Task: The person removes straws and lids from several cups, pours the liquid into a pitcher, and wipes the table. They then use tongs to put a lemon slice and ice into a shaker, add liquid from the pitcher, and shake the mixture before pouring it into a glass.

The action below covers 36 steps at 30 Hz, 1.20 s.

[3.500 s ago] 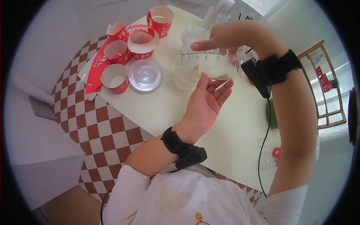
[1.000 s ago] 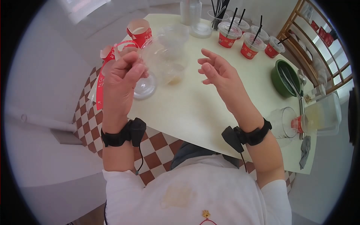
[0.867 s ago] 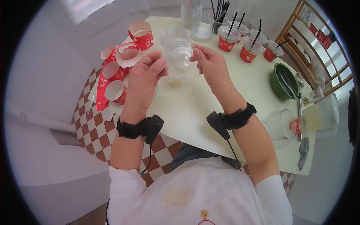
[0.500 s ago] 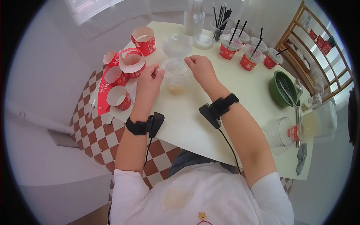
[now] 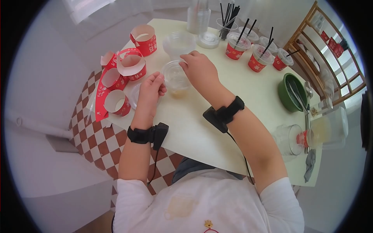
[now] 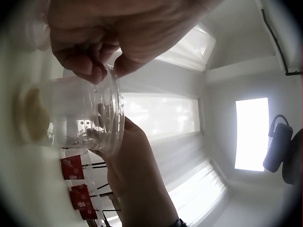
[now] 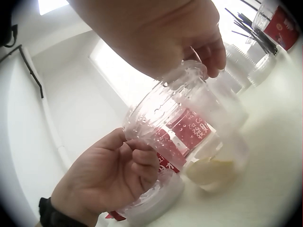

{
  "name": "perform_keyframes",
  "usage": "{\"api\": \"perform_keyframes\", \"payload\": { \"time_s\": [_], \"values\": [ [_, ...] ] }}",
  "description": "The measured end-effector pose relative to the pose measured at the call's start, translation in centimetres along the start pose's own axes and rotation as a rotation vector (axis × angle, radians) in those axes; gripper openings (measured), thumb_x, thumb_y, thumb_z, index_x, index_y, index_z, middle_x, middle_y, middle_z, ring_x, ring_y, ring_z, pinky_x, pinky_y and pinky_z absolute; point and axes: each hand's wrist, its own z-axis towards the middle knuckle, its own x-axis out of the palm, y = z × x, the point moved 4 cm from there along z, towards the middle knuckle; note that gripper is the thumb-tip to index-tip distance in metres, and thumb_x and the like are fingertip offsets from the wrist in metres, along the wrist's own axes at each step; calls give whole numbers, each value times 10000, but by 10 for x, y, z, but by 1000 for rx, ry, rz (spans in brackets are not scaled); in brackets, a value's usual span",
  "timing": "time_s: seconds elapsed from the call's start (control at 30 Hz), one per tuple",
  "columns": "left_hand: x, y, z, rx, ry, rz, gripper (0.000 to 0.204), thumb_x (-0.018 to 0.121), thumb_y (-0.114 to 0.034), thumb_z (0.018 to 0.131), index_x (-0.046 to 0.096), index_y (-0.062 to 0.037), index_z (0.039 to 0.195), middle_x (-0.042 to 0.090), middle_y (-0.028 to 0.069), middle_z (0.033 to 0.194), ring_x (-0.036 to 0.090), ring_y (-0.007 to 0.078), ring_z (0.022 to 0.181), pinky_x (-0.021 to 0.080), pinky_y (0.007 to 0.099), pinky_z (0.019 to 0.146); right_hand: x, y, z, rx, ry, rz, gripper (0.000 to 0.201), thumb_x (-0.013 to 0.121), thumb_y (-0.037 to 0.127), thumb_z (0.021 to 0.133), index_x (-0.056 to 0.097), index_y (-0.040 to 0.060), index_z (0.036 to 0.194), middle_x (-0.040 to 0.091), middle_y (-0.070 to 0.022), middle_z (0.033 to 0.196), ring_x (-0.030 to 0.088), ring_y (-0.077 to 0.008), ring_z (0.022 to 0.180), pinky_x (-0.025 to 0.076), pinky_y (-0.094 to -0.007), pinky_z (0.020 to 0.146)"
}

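Note:
A clear plastic cup (image 7: 215,146) stands on the table with pale yellow contents (image 6: 35,115) at its bottom. Over its mouth sits a clear plastic lid (image 6: 116,106), dotted with droplets. My left hand (image 5: 150,93) pinches the lid's rim on the left side, thumb against curled fingers. On the opposite side my right hand (image 5: 202,70) pinches the rim from above, its fingertips partly hidden in the head view. Just behind stands another clear container (image 5: 178,44). Low on the left, partly behind my left hand, lies a clear lid stack (image 7: 156,198).
Red paper sleeves (image 5: 143,40) stand at the left. Stacked clear cups (image 5: 198,19) and black straws (image 5: 229,19) are at the back. Lidded red cups (image 5: 260,58) stand back right. A green bowl (image 5: 289,93), a clear jug (image 5: 289,139) and a grey cloth (image 5: 309,165) line the right.
Earlier, my hands tilted a marked clear jug, which now stands at the right. Then my left hand brought the lid over, both hands held it, and it came down onto the cup.

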Motion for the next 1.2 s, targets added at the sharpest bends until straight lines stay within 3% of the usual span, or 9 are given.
{"api": "perform_keyframes", "payload": {
  "time_s": [0.23,0.33,0.47,0.67,0.83,0.93,1.03,1.13,1.2],
  "values": [
    [3,3,-5,-16,-24,-84,206,525,-181,892,539,-23,1023,493,-15,707,486,74,608,388,195,552,9,3,-1,-50,56,-19,163,550,205,829,617,59,804,590,-99,828,580,-277,786,498,-383,674],
    [5,2,-6,-36,-28,-76,210,522,-189,896,541,-26,1027,490,-15,707,484,72,619,393,195,569,6,5,-1,25,150,-30,212,536,210,854,623,59,975,616,-99,909,574,-283,873,477,-382,734],
    [0,-6,-19,24,1,-7,242,516,-212,904,546,-17,1043,494,-13,733,479,66,654,397,195,605,0,14,-1,-146,22,-163,301,593,333,801,600,35,845,593,-102,826,587,-272,785,496,-366,642],
    [-48,-37,-91,594,-405,439,223,509,-181,914,537,8,1029,493,16,847,481,71,746,437,222,680,-4,41,-10,-99,204,-146,708,664,542,681,519,72,1190,540,-204,1128,509,-353,1058,466,-418,816],
    [-143,-56,-78,425,-696,690,343,554,-259,890,536,37,1063,564,43,891,509,88,776,436,219,674,6,38,-16,-94,224,-172,780,701,520,635,476,96,1250,436,-243,1246,438,-387,1135,439,-476,844],
    [-161,-56,-61,148,-565,792,446,588,-337,860,510,26,1107,529,64,933,517,111,787,465,244,676,-1,40,-22,-79,306,-158,770,712,452,628,459,105,1267,428,-237,1250,439,-395,1128,437,-472,850],
    [-156,-55,-62,113,-503,694,632,644,-393,805,414,42,1202,534,91,984,543,156,880,472,266,744,-7,36,-31,-103,316,-124,760,713,362,607,448,121,1278,415,-236,1263,444,-403,1106,438,-469,852],
    [-161,-18,-65,332,-446,615,727,696,-336,767,315,29,1267,493,151,1167,524,196,1016,460,307,833,-11,32,-35,-109,345,-130,739,692,292,600,448,138,1280,408,-232,1270,446,-409,1098,439,-455,861],
    [-152,-8,-67,333,-477,842,849,741,-400,691,305,57,1259,490,198,1183,497,272,1091,423,355,902,-15,30,-39,-104,337,-115,728,675,263,597,451,142,1279,413,-232,1267,445,-417,1097,437,-445,873]
  ]
}}
